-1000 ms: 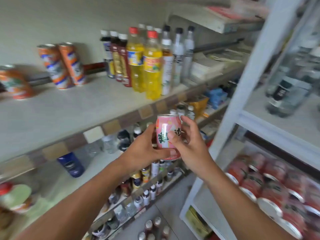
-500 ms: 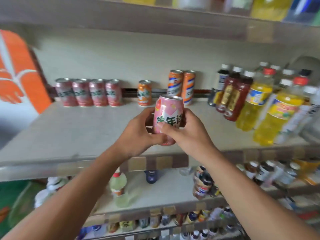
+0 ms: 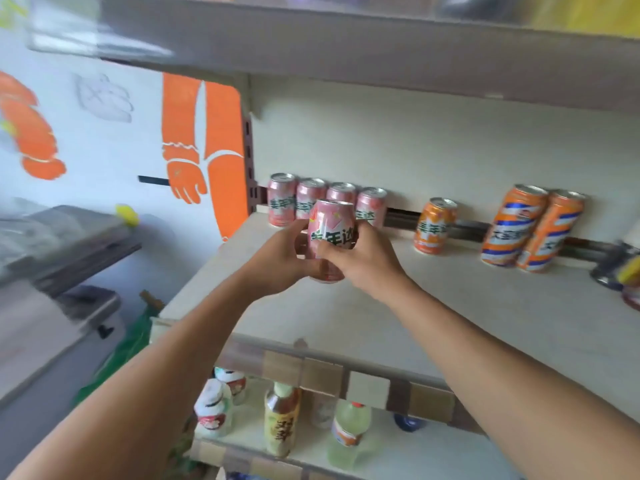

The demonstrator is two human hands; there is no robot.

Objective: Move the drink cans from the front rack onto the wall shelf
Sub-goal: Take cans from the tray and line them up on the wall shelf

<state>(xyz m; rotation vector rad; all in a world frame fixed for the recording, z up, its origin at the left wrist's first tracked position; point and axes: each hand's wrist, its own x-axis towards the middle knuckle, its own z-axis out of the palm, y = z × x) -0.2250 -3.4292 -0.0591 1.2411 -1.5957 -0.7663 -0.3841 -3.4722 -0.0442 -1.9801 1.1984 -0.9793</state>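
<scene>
I hold a pink drink can (image 3: 331,225) upright between both hands over the left part of the pale wall shelf (image 3: 467,317). My left hand (image 3: 280,263) wraps its left side and my right hand (image 3: 363,261) grips its right side and front. Just behind it, a row of several matching pink cans (image 3: 282,199) stands against the back wall. A small orange can (image 3: 434,225) and two taller orange and blue cans (image 3: 512,225) stand further right along the wall. The front rack is out of sight.
An upper shelf (image 3: 381,53) overhangs the space. Dark bottles (image 3: 616,268) sit at the shelf's right edge. Below, a lower shelf holds several bottles (image 3: 280,424). A grey chest cabinet (image 3: 52,306) stands at the left under an orange and white wall picture (image 3: 201,150).
My view has swung left along the shelf. Both hands have carried the pink can left and further in, up to the row of pink cans.
</scene>
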